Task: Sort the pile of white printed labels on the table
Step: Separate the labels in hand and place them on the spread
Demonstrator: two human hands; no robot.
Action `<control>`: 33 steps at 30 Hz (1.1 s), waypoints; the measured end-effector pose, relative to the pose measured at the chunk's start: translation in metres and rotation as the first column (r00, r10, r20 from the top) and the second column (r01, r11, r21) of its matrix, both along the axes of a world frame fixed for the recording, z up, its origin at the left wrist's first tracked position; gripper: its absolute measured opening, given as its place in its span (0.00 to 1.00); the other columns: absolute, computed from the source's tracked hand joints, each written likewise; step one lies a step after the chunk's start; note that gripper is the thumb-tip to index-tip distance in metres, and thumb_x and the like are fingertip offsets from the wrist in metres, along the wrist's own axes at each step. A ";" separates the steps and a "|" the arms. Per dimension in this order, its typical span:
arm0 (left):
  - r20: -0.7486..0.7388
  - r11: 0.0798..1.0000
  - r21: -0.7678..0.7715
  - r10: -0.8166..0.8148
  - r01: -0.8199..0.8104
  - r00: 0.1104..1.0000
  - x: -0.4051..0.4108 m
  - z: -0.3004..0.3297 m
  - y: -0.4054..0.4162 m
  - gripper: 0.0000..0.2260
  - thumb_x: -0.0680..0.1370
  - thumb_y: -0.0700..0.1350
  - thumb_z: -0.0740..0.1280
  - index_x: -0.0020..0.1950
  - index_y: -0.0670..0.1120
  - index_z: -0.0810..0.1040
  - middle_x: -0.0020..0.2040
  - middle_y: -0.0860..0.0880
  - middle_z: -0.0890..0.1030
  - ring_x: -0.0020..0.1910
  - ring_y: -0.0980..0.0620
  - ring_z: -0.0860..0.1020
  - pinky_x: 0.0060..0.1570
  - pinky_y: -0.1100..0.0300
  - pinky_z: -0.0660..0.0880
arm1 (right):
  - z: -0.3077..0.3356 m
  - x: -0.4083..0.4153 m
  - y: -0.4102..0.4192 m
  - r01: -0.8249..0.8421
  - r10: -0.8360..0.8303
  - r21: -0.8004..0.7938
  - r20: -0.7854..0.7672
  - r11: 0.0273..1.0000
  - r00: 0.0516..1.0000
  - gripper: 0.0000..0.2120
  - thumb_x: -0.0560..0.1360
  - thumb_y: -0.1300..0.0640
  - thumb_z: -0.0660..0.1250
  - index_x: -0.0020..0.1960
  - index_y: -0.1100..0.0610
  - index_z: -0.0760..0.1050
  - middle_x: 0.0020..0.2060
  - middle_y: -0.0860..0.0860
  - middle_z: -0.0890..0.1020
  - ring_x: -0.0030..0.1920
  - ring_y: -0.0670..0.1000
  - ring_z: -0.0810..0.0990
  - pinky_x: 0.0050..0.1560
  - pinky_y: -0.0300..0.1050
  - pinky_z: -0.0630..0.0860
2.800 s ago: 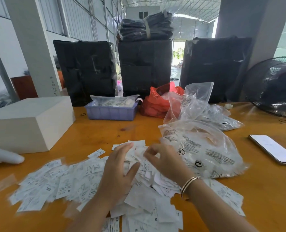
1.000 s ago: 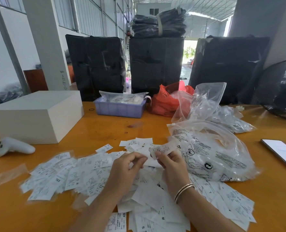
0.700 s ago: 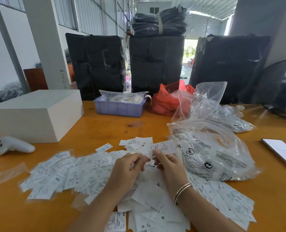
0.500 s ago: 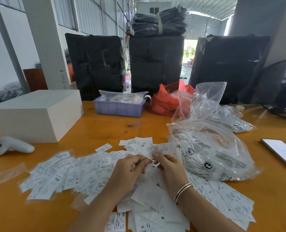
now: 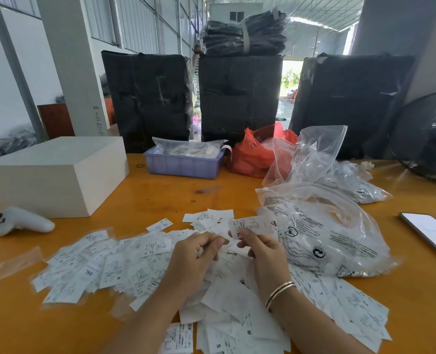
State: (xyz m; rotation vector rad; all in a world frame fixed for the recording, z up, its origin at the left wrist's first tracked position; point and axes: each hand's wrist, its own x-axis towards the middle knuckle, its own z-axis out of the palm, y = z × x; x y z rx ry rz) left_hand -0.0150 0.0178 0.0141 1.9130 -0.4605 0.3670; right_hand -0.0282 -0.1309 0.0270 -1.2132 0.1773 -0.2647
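A wide pile of white printed labels [image 5: 114,267] covers the near part of the orange table [image 5: 145,200]; size letters such as XXL, M and S show on some. My right hand [image 5: 262,251], with a bracelet on the wrist, pinches one label [image 5: 251,224] and holds it up just above the pile's far middle. My left hand [image 5: 199,254] sits close beside it with its fingers curled toward the right hand's fingertips; whether it pinches a label is hidden.
Clear plastic bags [image 5: 321,231] lie right of the pile, a phone [image 5: 431,233] further right. A white box [image 5: 56,172] and a white controller [image 5: 20,222] are at left. Behind stand a blue tray [image 5: 183,163], a red bag [image 5: 255,152], black bales and a fan [image 5: 426,139].
My right hand has lifted a single label out of the pile and holds it up. My left hand has drawn in beside it, fingers curled. The pile looks unchanged.
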 end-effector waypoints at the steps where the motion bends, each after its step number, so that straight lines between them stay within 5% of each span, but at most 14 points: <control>1: 0.001 1.000 0.000 0.005 -0.005 1.000 0.000 0.000 0.000 0.11 0.72 0.61 0.61 0.45 0.60 0.81 0.34 0.57 0.80 0.37 0.59 0.78 0.39 0.67 0.74 | -0.001 0.001 0.000 -0.004 0.004 -0.011 -0.002 1.000 1.000 0.08 0.71 0.60 0.72 0.34 0.61 0.81 0.26 0.49 0.79 0.24 0.39 0.72 0.28 0.32 0.70; 8: 0.064 0.999 0.018 0.042 -0.043 0.997 0.000 0.001 0.000 0.08 0.72 0.61 0.61 0.41 0.62 0.78 0.35 0.58 0.80 0.36 0.61 0.77 0.37 0.72 0.71 | 0.000 0.002 0.004 -0.064 0.060 -0.074 -0.048 0.995 0.997 0.10 0.70 0.59 0.73 0.32 0.60 0.79 0.26 0.49 0.79 0.24 0.41 0.73 0.29 0.35 0.71; 14: 0.071 0.998 0.019 0.058 -0.059 0.996 -0.001 0.002 0.001 0.12 0.72 0.62 0.60 0.37 0.57 0.77 0.34 0.57 0.80 0.37 0.59 0.78 0.38 0.71 0.72 | -0.005 0.000 0.005 -0.097 0.088 -0.223 -0.046 0.970 0.995 0.15 0.70 0.57 0.74 0.30 0.60 0.71 0.28 0.53 0.67 0.28 0.49 0.63 0.26 0.36 0.62; 22: -0.008 0.999 0.043 -0.002 0.002 1.000 0.003 0.001 0.005 0.07 0.70 0.59 0.66 0.40 0.57 0.80 0.40 0.63 0.82 0.42 0.62 0.79 0.40 0.69 0.76 | -0.011 0.001 0.004 -0.134 0.162 -0.342 0.053 0.930 0.985 0.14 0.72 0.59 0.69 0.36 0.71 0.74 0.31 0.56 0.71 0.35 0.54 0.69 0.37 0.47 0.64; 26: -0.012 1.000 0.017 0.025 -0.025 1.000 0.002 0.002 0.004 0.04 0.68 0.58 0.67 0.40 0.61 0.78 0.40 0.64 0.80 0.44 0.66 0.78 0.34 0.70 0.76 | -0.006 0.000 -0.004 -0.004 0.067 -0.256 0.240 0.967 0.968 0.06 0.76 0.64 0.66 0.49 0.56 0.79 0.32 0.46 0.80 0.33 0.43 0.78 0.36 0.33 0.73; 30: -0.016 0.999 0.028 0.017 -0.016 1.000 0.002 0.001 0.003 0.07 0.68 0.61 0.67 0.42 0.61 0.79 0.42 0.64 0.81 0.43 0.62 0.79 0.35 0.63 0.79 | -0.007 0.000 -0.006 0.040 0.044 -0.321 0.250 0.946 0.967 0.06 0.75 0.65 0.67 0.45 0.55 0.76 0.31 0.48 0.82 0.33 0.43 0.80 0.36 0.33 0.75; 33: 0.020 1.000 0.018 -0.007 0.006 1.000 0.001 0.002 0.003 0.10 0.68 0.63 0.66 0.44 0.60 0.79 0.42 0.64 0.81 0.43 0.62 0.79 0.40 0.70 0.76 | -0.007 -0.002 0.000 0.017 0.093 -0.441 0.227 0.897 0.969 0.08 0.74 0.64 0.68 0.43 0.52 0.77 0.32 0.47 0.83 0.34 0.42 0.80 0.36 0.33 0.75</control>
